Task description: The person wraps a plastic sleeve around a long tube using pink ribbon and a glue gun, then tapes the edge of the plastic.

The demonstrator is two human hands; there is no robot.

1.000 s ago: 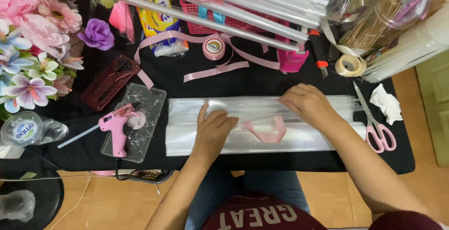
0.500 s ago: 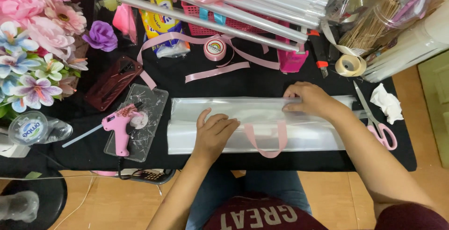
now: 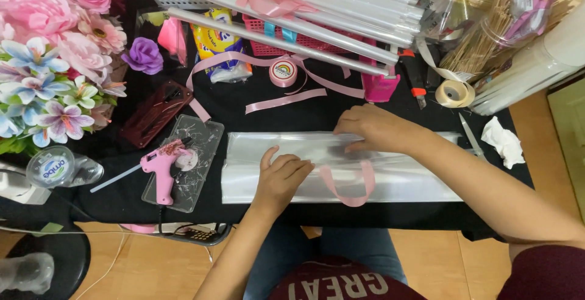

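The left hand lies flat, fingers spread, on the long folded clear cellophane sheet at frame centre; the right hand presses its upper edge beside a looped pink satin ribbon.

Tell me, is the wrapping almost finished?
Not yet. The clear sheet is laid flat on the black table, and a pink ribbon loops round its near edge. The left hand presses the sheet while the right hand works its far edge. The ribbon is untied, and nothing looks wrapped inside.
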